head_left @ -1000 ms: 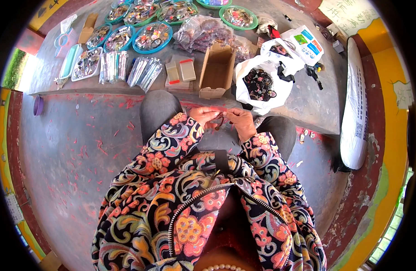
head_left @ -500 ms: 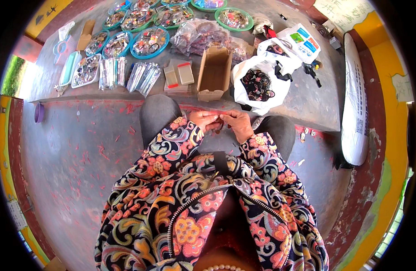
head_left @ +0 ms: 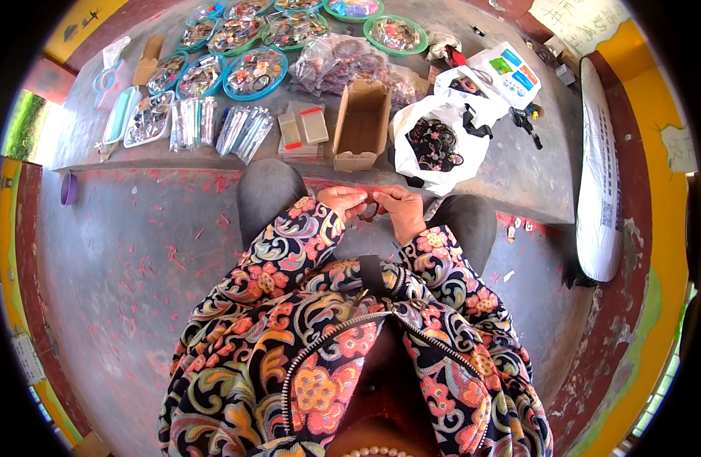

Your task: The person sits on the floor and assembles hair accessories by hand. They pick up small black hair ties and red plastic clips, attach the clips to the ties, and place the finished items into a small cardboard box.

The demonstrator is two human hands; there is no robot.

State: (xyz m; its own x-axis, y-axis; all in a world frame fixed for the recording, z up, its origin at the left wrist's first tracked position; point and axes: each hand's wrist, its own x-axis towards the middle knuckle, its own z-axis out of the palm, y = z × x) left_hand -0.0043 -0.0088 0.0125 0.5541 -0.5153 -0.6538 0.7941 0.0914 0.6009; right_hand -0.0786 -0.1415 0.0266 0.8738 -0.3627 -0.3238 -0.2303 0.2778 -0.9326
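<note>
Dark brown, a small looped piece (head_left: 371, 209) sits between my two hands, in front of the near edge of the grey platform (head_left: 527, 181) and between my knees. My left hand (head_left: 343, 202) is curled, its thumb and forefinger pinching one side of the piece, the other fingers folded underneath. My right hand (head_left: 401, 210) meets it from the other side, thumb and forefinger pressed together on the piece; its remaining fingers are partly hidden from me.

Just beyond my hands, at the platform's near edge, an open cardboard box (head_left: 382, 126) turns its mouth up toward me. To its right, also at that edge, a white plastic bag (head_left: 472, 161) gapes open, full of black loops (head_left: 432, 145). Left of the box lie flat clear cases (head_left: 314, 125) with red strips, then bundles of clear packets (head_left: 192, 123). Near the platform's left front corner, a white tray (head_left: 146, 141) holds a jumble of small pieces. Behind these, a blue basket (head_left: 255, 97) carries mixed colourful pieces, as does a green basket (head_left: 398, 54) toward the far edge. Bulging clear bags (head_left: 337, 65) lie between them and the box.
</note>
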